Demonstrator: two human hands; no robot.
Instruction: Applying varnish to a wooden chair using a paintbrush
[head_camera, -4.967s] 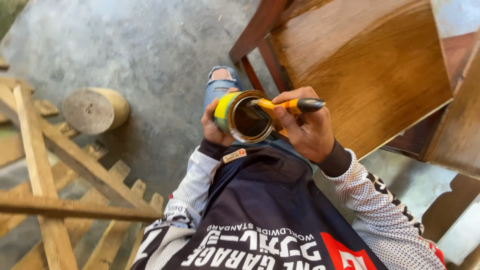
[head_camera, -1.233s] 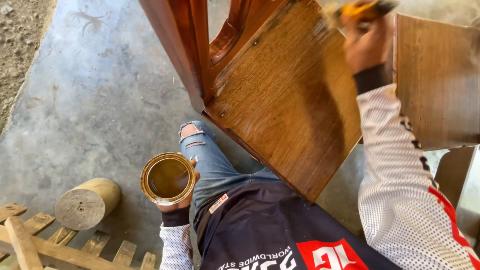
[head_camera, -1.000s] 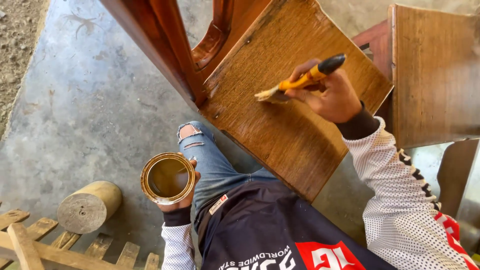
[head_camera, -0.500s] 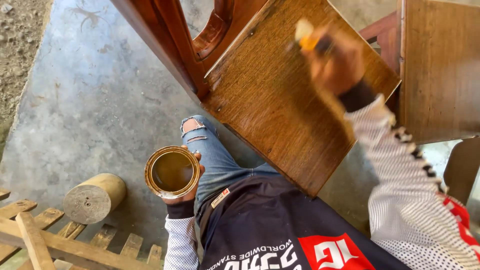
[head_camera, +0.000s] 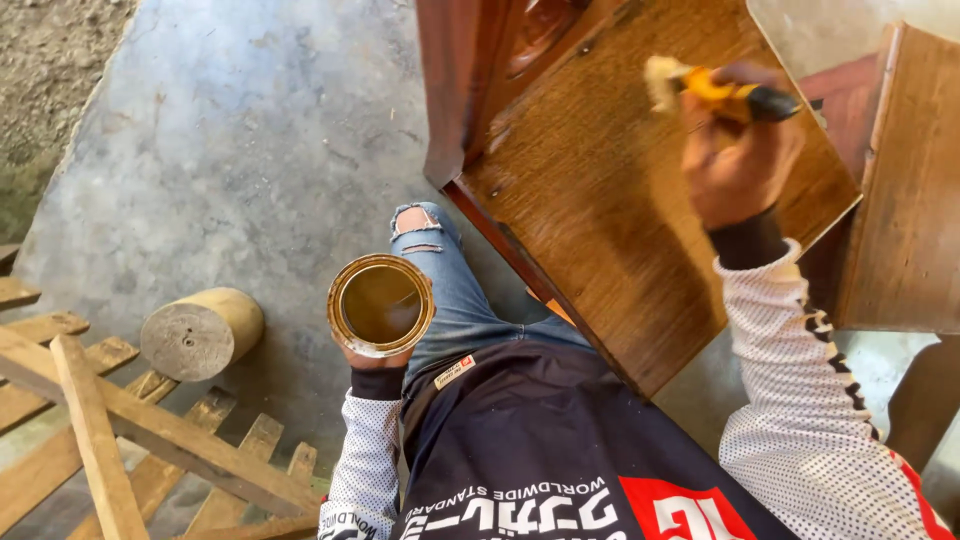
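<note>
My left hand (head_camera: 375, 358) holds an open round tin (head_camera: 381, 305) of dark brown varnish from below, out over my knee in torn blue jeans. My right hand (head_camera: 738, 165) is shut on a paintbrush (head_camera: 712, 88) with a yellow and black handle. Its pale bristles rest on the seat of a brown wooden chair (head_camera: 610, 190) that stands tilted in front of me. The seat looks glossy and wet in places.
A second wooden piece (head_camera: 910, 190) stands at the right, close to my right arm. A short round log (head_camera: 200, 332) lies on the grey concrete floor (head_camera: 240, 150) at the left, next to a stack of wooden slats (head_camera: 110, 430).
Five seconds ago the brush was at the tin in front of me. Since then the tin has moved down and left, and my right hand strokes the brush back and forth over the chair seat.
</note>
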